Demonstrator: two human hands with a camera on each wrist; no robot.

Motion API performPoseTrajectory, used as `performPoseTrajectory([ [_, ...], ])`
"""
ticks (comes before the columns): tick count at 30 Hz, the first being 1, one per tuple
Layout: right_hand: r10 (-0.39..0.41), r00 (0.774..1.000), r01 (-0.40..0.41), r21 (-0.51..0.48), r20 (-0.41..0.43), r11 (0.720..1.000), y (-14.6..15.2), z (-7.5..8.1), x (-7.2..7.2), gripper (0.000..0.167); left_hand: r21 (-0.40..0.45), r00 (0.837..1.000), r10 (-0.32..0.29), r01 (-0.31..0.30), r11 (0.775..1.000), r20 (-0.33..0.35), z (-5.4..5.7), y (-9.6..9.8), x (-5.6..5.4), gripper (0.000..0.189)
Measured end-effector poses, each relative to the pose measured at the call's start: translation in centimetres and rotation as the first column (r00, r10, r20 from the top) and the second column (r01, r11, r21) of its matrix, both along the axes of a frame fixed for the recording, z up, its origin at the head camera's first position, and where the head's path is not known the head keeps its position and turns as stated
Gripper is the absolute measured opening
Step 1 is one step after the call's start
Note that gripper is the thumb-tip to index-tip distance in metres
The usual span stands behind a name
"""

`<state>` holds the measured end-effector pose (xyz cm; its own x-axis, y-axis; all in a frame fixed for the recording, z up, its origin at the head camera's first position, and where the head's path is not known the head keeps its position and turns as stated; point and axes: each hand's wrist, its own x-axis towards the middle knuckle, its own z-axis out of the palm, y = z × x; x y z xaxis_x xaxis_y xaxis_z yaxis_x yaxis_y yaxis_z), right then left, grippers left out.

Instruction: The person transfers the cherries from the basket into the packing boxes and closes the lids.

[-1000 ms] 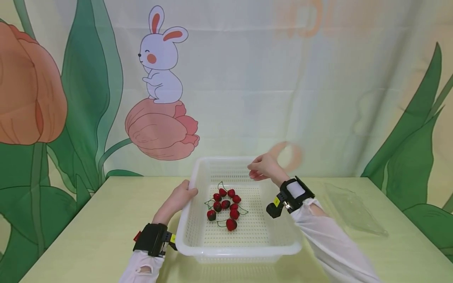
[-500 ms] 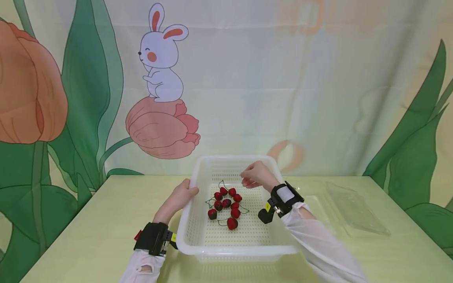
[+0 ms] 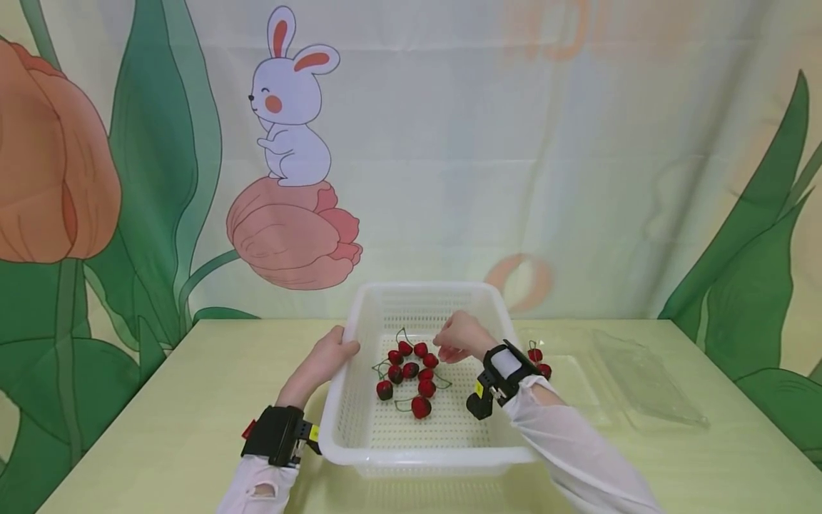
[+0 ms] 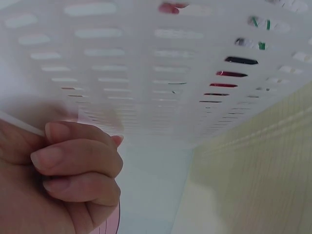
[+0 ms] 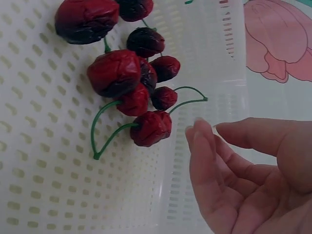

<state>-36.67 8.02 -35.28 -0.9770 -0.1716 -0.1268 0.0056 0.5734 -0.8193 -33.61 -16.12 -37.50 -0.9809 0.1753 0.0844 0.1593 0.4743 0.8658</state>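
Note:
A white perforated plastic basket [image 3: 430, 455] stands on the table, with several dark red cherries [image 3: 411, 370] on green stems lying on its floor. My left hand [image 3: 330, 355] grips the basket's left rim; in the left wrist view its curled fingers [image 4: 80, 161] show against the slotted wall. Over the basket's right half is my right hand [image 3: 464, 335], just right of the cherries. Its thumb and fingertips are close together with nothing between them. In the right wrist view a small gap separates the fingertips from the nearest cherry [image 5: 148, 129].
Right of the basket lies a clear plastic tray [image 3: 597, 400] with a couple of cherries [image 3: 544, 370] at its left, partly hidden by my right wrist. A clear lid [image 3: 648, 382] lies beside it. Behind the table [image 3: 154, 428] hangs a printed curtain [image 3: 437, 157].
My right hand has come down and left from the basket's far right rim toward the cherries. The cherries in the clear tray have come into view. My left hand stays on the rim.

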Motion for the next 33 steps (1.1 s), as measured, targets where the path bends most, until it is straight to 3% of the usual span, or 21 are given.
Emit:
performPoseTrajectory([
  [8, 0.056, 0.998, -0.056, 0.118, 0.000, 0.991, -0.2, -0.6, 0.4, 0.013, -0.004, 1.000, 0.000, 0.000, 1.000, -0.003, -0.1, 0.0, 0.0, 0.031],
  [18, 0.050, 0.998, -0.058, 0.213, 0.046, 0.975, -0.3, -1.5, 0.1, 0.014, -0.015, 1.000, -0.001, 0.001, 1.000, -0.008, -0.2, 0.1, -0.1, 0.031],
  [33, 0.114, 0.992, -0.125, 0.403, 0.051, 0.907, -0.5, -1.8, 0.2, 0.012, 0.001, 1.000, -0.006, 0.006, 1.000, -0.008, -0.3, 0.0, -0.2, 0.032],
])
